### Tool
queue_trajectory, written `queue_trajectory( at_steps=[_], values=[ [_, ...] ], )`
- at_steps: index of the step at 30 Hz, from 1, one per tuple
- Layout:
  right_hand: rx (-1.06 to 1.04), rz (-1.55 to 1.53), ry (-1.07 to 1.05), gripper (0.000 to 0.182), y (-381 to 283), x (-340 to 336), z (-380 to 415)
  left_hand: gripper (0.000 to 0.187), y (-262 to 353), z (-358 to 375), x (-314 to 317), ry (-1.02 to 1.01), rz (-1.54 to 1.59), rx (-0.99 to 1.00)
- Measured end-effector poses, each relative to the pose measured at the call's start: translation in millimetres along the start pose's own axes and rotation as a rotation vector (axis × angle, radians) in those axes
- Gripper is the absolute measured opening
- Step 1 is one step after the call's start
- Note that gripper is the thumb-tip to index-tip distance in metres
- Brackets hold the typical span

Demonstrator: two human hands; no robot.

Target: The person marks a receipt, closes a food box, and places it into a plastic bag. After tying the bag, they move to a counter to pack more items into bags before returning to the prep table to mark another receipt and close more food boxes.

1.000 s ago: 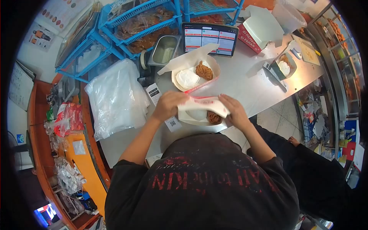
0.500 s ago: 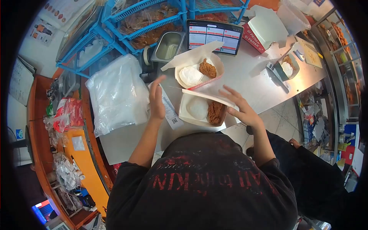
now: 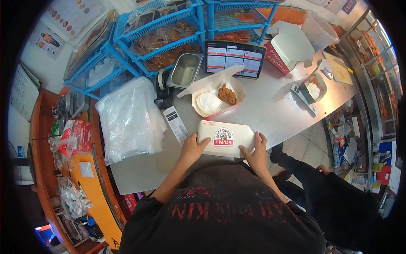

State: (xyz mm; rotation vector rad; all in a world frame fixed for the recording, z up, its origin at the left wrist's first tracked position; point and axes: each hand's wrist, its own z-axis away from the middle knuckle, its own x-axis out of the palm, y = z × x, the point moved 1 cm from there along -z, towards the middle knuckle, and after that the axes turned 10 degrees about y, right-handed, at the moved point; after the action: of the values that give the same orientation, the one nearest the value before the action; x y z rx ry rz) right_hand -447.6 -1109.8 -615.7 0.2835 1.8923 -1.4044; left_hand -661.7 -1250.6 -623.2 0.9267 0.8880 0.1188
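A white takeaway box (image 3: 226,137) with a "Spicy Chicken Si Paman" print sits closed at the table's front edge, its contents hidden under the lid. My left hand (image 3: 193,149) grips its left end, thumb resting on the lid. At the other end my right hand (image 3: 255,154) holds it, thumb on the front corner and fingers along the side. Just behind stands a second takeaway box (image 3: 240,89), lid raised, with a white paper-wrapped mound (image 3: 208,103) and a piece of fried chicken (image 3: 227,94) inside. A printed receipt (image 3: 176,125) lies to the left.
Clear plastic bags (image 3: 129,120) are stacked on the left of the steel table (image 3: 279,106). A tablet (image 3: 234,59), metal container (image 3: 185,71) and blue basket racks (image 3: 158,37) stand behind. Farther right is another open box (image 3: 314,91). Another person's dark-clad leg (image 3: 302,165) shows at right.
The front box's lid has come down over the white mound and fried chicken. Both my hands, earlier spread apart beside the box, now grip its two ends.
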Motion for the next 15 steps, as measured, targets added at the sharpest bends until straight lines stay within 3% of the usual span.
queue_trajectory(
  at_steps=[2, 5, 8, 11, 14, 15],
  values=[
    [0.027, -0.013, -0.027, 0.078, 13, 4, -1, 0.072, -9, -1, 5, -0.037, 0.053, -0.065],
    [0.058, -0.091, -0.134, 0.078, 18, 4, -10, 0.073, -18, 0, 10, 0.161, 0.187, 0.020],
    [0.143, -0.080, -0.206, 0.073, 10, 1, -16, 0.066, -9, 1, 2, 0.258, -0.013, 0.177],
    [0.277, -0.113, -0.310, 0.065, 1, 0, -21, 0.052, 2, 1, -8, 0.135, 0.149, 0.006],
    [0.365, -0.083, -0.411, 0.058, -24, -13, -26, 0.047, 9, 5, -16, 0.163, 0.169, 0.065],
    [0.353, -0.077, -0.431, 0.058, -23, -15, -25, 0.048, 20, 7, -25, 0.075, 0.128, -0.008]
  ],
)
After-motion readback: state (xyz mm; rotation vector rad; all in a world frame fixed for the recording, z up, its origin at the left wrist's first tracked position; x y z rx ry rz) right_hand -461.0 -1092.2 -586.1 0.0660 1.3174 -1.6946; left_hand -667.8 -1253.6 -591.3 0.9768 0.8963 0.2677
